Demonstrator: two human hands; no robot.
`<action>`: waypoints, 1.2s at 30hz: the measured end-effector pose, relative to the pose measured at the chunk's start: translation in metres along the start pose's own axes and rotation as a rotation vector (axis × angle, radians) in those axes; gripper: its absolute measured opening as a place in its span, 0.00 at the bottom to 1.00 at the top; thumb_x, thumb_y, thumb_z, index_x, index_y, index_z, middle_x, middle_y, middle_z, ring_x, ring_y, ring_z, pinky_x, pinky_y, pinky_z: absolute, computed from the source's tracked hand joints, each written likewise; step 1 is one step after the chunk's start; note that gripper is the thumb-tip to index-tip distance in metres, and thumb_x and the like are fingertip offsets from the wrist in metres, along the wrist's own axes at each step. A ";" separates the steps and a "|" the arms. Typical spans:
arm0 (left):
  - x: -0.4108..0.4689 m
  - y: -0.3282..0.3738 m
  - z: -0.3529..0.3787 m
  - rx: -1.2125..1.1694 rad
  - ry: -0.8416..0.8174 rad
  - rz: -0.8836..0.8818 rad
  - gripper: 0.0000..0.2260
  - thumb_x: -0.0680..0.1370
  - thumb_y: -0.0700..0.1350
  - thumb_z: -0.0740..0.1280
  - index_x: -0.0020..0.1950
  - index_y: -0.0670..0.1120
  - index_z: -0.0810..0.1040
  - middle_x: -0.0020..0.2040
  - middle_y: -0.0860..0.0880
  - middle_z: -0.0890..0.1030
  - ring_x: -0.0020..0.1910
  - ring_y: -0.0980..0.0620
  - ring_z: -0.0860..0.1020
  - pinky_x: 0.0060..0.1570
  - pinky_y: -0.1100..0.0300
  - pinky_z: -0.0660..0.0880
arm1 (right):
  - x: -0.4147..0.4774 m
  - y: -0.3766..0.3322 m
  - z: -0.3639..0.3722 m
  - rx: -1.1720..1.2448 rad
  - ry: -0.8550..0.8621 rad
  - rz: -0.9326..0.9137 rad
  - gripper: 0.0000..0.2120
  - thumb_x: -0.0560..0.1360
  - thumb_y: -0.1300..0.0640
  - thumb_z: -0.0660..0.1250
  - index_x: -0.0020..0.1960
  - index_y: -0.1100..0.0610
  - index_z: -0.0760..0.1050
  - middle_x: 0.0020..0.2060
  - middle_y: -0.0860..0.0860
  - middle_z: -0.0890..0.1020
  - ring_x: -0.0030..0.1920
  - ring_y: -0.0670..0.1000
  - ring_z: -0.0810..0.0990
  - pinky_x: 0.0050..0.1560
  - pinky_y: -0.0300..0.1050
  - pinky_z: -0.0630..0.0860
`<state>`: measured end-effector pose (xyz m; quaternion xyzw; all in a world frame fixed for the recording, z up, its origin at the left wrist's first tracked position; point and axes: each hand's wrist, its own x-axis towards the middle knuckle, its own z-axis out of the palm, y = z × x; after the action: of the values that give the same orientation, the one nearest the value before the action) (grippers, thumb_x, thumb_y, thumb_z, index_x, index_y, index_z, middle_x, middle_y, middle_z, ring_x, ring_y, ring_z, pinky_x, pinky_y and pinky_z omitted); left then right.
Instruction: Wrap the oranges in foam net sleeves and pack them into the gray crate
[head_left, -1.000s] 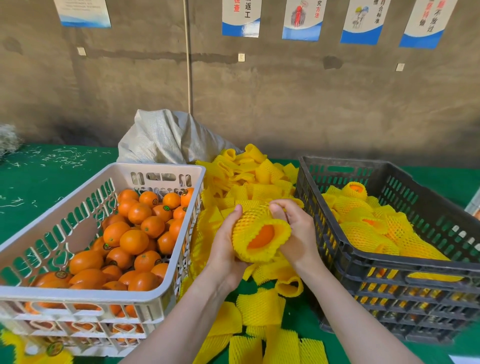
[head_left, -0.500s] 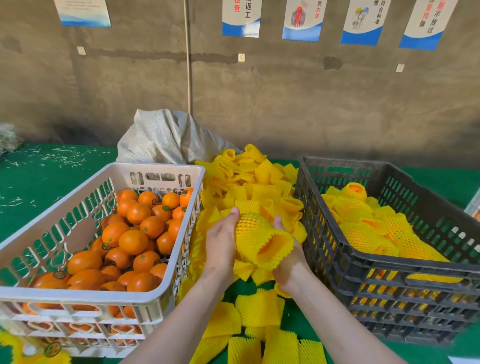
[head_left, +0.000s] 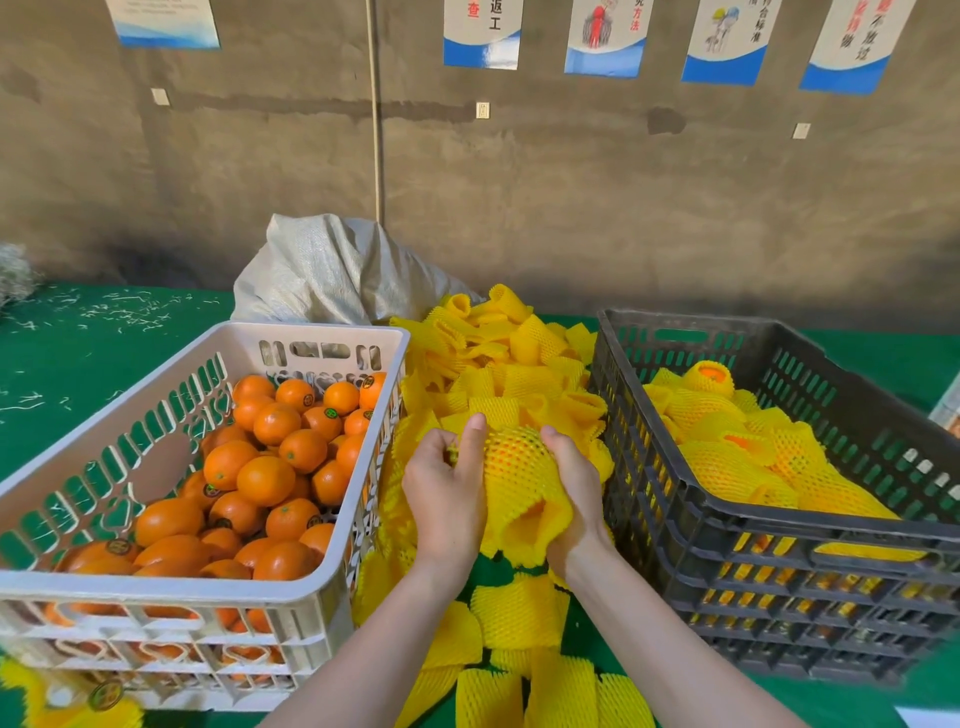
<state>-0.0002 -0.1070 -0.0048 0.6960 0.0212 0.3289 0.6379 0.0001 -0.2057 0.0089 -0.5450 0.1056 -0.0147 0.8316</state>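
Sleeving one orange (head_left: 511, 451) between the crates.
Both hands, left (head_left: 447, 486) and right (head_left: 574, 480), clutch its sleeve (head_left: 524, 512); gray crate (head_left: 675, 499) right holds several wrapped, white crate (head_left: 332, 569) left remains full.

Posters (head_left: 605, 39) cut off by top edge, orange (head_left: 511, 456) mostly veiled (inside sleeve (head_left: 522, 512))

A fruit packing workshop, this one: bare concrete wall (head_left: 571, 197) hung with printed notices (head_left: 605, 36), a green table (head_left: 78, 353) running beneath it, a white crate (head_left: 171, 587) heaped with loose oranges (head_left: 265, 480), a big pile of yellow foam net sleeves (head_left: 498, 358), a gray crate (head_left: 779, 525) of sleeved fruit, and a woven sack (head_left: 322, 270) behind.
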 end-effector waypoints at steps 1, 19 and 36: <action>0.002 0.000 0.000 -0.041 -0.023 -0.026 0.18 0.74 0.55 0.64 0.30 0.47 0.66 0.24 0.55 0.66 0.26 0.59 0.64 0.27 0.66 0.61 | 0.000 0.000 -0.001 0.045 -0.036 0.036 0.09 0.77 0.52 0.63 0.46 0.55 0.80 0.44 0.54 0.83 0.45 0.53 0.81 0.44 0.47 0.76; 0.021 0.006 -0.013 -0.219 -0.424 -0.153 0.19 0.71 0.57 0.62 0.35 0.40 0.71 0.32 0.43 0.71 0.34 0.47 0.68 0.37 0.52 0.66 | -0.005 -0.010 -0.004 0.239 -0.348 0.120 0.17 0.73 0.52 0.61 0.30 0.53 0.82 0.31 0.51 0.82 0.32 0.47 0.82 0.31 0.39 0.77; 0.029 0.006 -0.024 -0.267 -0.566 -0.934 0.28 0.69 0.72 0.58 0.50 0.49 0.75 0.40 0.50 0.84 0.40 0.49 0.82 0.35 0.53 0.78 | -0.003 -0.012 -0.002 -0.153 -0.235 -0.306 0.10 0.67 0.49 0.68 0.38 0.52 0.68 0.32 0.56 0.70 0.38 0.52 0.69 0.41 0.51 0.69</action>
<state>0.0083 -0.0742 0.0118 0.5871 0.1132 -0.1883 0.7791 -0.0019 -0.2121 0.0194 -0.6144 -0.0753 -0.0689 0.7824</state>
